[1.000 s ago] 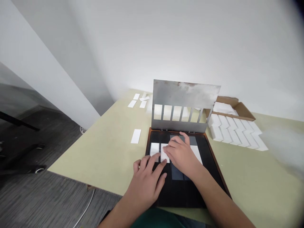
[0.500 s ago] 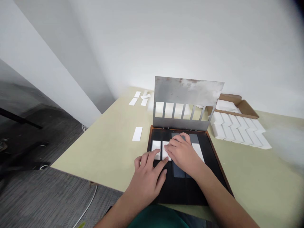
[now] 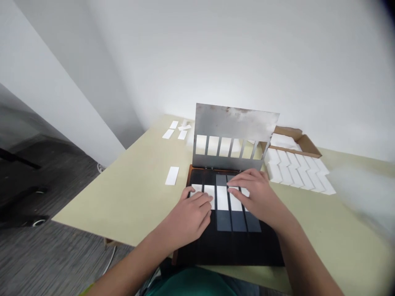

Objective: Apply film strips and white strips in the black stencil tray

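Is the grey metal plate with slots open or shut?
Open: the grey slotted metal plate stands raised at the far edge of the flat black rectangular board.

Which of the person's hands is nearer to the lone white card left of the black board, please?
Left. The left hand is over the left part of the black board, right of the lone white card and nearer the camera; the right hand is farther right.

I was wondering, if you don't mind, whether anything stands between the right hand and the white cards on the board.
Nothing visible does. The right hand is over the right end of the row of cards, its thumb at the fourth from the left. The metal plate stands raised behind them, at the board's far edge.
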Demonstrator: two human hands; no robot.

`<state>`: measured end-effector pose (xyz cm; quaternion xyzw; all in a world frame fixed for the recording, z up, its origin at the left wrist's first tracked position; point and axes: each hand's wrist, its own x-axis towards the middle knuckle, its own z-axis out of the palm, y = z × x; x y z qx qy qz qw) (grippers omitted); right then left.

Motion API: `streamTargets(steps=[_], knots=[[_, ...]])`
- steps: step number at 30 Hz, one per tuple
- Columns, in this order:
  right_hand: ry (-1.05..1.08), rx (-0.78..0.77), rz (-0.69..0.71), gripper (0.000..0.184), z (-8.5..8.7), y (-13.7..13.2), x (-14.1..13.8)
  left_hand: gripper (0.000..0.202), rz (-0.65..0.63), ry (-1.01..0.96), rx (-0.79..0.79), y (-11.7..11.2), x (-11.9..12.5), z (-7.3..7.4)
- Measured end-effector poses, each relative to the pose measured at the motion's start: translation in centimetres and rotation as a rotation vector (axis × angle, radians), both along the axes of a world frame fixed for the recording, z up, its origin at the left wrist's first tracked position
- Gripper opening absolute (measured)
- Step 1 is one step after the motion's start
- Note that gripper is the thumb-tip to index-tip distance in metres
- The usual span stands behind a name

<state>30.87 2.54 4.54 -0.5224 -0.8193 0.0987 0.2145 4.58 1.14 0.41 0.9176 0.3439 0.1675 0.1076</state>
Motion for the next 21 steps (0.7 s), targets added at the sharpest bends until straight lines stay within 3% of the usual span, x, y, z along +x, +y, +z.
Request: streamTargets(steps=[8,14,21], knots=[[-0.087,-0.042,0.038,0.030,-3.4,-0.5,-0.6,0.024,-0.007,0.057,0.017,0.7,0.8,1.1],[-0.051,-0.020,-0.008,0.024,-3.5,-0.5,-0.4,0.024,0.006,0.055,0.045,0.3,0.8,1.3],[-0.060,-0.061,0.054,0.036,-3.2,-0.9,-0.7,0.027,-0.046,-0.008,0.064,0.7,0.1,0.8]])
